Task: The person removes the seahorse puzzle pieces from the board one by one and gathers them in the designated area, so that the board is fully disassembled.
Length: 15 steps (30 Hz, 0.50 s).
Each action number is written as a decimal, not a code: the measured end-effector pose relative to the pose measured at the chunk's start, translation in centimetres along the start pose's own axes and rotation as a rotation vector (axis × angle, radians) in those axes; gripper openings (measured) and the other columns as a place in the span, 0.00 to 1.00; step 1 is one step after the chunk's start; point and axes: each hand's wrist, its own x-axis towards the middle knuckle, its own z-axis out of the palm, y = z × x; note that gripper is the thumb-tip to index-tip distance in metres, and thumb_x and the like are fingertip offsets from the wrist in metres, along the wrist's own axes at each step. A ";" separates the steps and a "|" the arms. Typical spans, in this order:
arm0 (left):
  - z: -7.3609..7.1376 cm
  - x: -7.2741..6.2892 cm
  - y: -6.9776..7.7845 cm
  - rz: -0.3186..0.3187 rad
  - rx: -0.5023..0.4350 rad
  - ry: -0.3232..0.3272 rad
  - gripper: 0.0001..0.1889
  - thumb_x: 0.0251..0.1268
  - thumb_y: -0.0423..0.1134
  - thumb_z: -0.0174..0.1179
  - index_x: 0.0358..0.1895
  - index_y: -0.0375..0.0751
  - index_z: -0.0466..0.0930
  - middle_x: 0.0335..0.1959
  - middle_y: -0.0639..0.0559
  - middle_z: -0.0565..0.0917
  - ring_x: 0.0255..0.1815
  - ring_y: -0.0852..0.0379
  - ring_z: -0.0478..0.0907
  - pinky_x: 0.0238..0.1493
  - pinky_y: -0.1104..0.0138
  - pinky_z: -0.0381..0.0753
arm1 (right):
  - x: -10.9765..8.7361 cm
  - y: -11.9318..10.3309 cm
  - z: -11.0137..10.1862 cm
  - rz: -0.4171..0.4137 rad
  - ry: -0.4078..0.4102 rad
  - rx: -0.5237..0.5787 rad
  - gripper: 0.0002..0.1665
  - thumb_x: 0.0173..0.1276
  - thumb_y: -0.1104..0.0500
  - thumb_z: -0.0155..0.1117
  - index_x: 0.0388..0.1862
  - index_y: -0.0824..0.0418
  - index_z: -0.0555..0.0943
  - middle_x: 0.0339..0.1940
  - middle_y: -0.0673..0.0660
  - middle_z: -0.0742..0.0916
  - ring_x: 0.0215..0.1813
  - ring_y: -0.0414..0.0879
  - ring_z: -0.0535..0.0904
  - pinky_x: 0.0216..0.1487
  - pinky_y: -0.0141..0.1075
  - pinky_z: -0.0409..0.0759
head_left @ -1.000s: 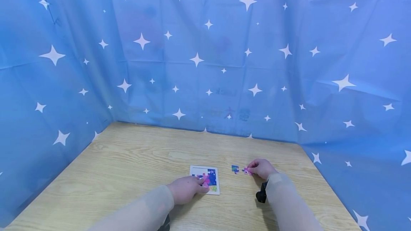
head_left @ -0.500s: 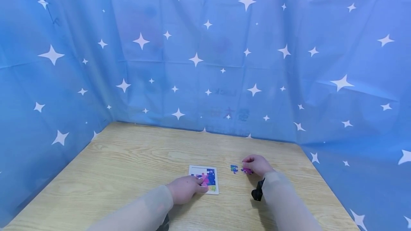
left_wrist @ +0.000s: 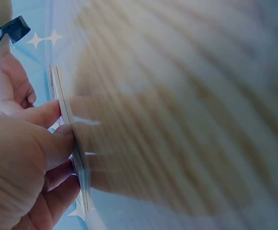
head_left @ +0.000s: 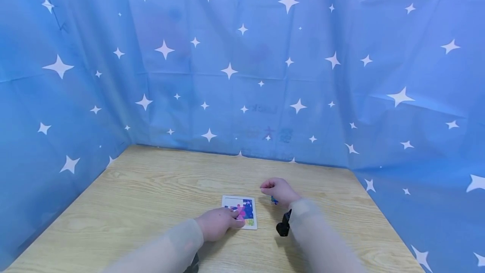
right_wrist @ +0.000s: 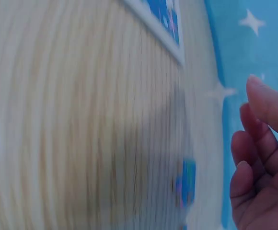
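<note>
Less distance parted right hand from puzzle — its grip unclear; left hand pressed puzzle, fingers apart; blue piece loose, work unfinished.

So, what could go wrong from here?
Two risks, as I judge it. The right hand is above a loose blue puzzle piece, partly hiding it in the head view, with nothing visible between its fingers; it might nudge the piece rather than pick it up. The left hand rests on the puzzle tray, covering part of the picture; if it shifts, it could slide the tray or disturb the pieces under it.
</note>
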 end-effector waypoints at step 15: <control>0.1 0.0 -0.4 0.069 0.061 0.024 0.19 0.73 0.46 0.48 0.64 0.62 0.74 0.66 0.54 0.73 0.66 0.51 0.69 0.65 0.58 0.69 | 0.0 -1.6 4.5 -0.110 -0.125 -0.097 0.03 0.64 0.59 0.68 0.34 0.58 0.85 0.36 0.49 0.82 0.40 0.45 0.75 0.46 0.43 0.74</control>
